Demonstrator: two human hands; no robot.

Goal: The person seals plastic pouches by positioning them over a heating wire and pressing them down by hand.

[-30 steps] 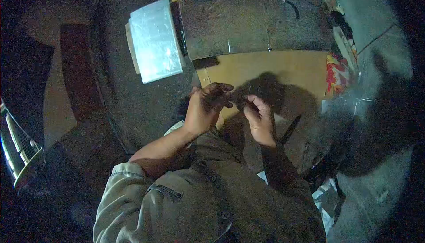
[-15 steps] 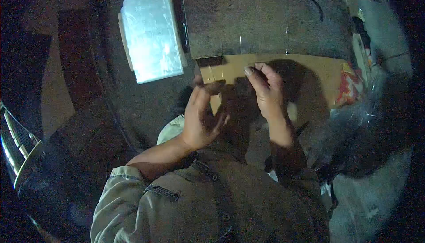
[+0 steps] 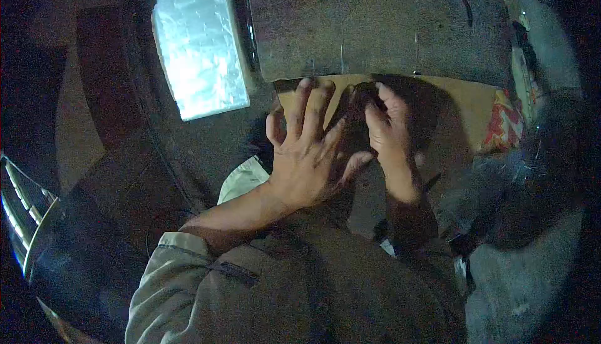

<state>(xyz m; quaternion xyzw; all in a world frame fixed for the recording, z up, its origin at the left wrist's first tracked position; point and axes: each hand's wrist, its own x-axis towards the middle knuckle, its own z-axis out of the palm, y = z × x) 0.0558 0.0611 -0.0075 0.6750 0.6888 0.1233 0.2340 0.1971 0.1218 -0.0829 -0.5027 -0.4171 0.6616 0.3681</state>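
Observation:
My left hand (image 3: 307,156) is spread palm down, its fingers stretched out over a brown cardboard sheet (image 3: 463,103). The longest fingertips reach the near edge of a dark, worn board (image 3: 375,25). To its right, my right hand (image 3: 391,134) is closed, thumb and fingers drawn together just short of that edge. Whatever lies between those fingers, if anything, is too dark and small to make out. Two thin, shiny needle-like pieces, a left one (image 3: 342,56) and a right one (image 3: 416,56), show at the board's near side.
A stack of clear plastic sheets or bags (image 3: 200,50) lies left of the board. On the board's far right is a dark curved strip (image 3: 462,6). A red and yellow printed packet (image 3: 504,125) sits at the right, with crumpled clear plastic (image 3: 526,165) beside it.
My left hand has moved forward and right, going from half-curled to flat and spread. My right hand has shifted slightly right and stays closed. The view has shifted a little.

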